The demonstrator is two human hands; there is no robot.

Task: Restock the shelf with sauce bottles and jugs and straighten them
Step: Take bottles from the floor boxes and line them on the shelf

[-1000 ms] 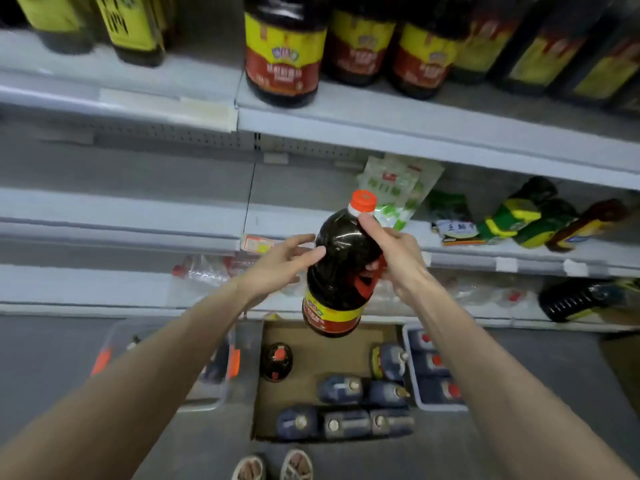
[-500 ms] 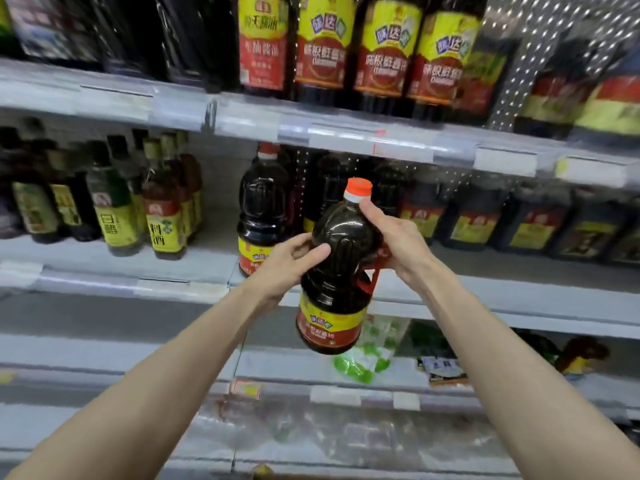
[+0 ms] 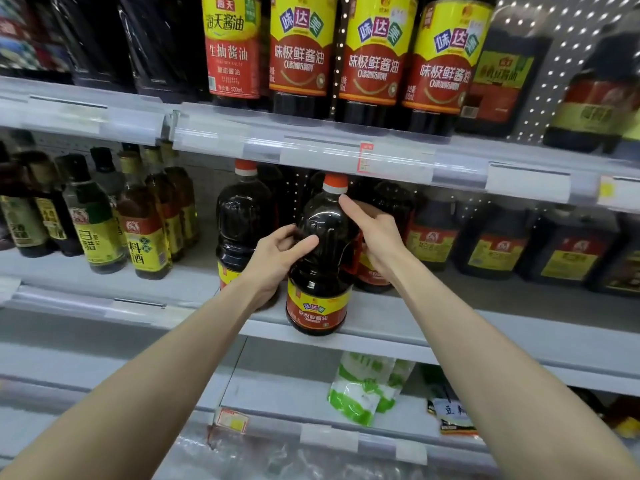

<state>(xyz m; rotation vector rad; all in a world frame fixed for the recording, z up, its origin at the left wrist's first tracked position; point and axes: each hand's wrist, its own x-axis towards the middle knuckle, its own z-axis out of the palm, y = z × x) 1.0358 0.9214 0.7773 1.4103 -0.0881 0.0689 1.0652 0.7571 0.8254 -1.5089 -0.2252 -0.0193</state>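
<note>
A dark soy sauce jug (image 3: 320,271) with an orange cap and a yellow and red label is at the front edge of the middle shelf (image 3: 433,327). My left hand (image 3: 277,258) grips its left shoulder with curled fingers. My right hand (image 3: 374,233) grips the right side by the red handle, index finger up near the neck. An identical jug (image 3: 242,220) stands just left of it, and another dark jug (image 3: 391,216) is partly hidden behind my right hand.
Small vinegar and cooking wine bottles (image 3: 104,223) crowd the shelf's left part. Dark square jugs (image 3: 502,247) line the right. Large labelled bottles (image 3: 374,57) fill the upper shelf. Green and white packets (image 3: 363,389) lie on the lower shelf.
Both hands have carried the jug up from above the floor boxes and forward to the middle shelf's front edge. The view has risen from the lower shelves to the stocked ones.
</note>
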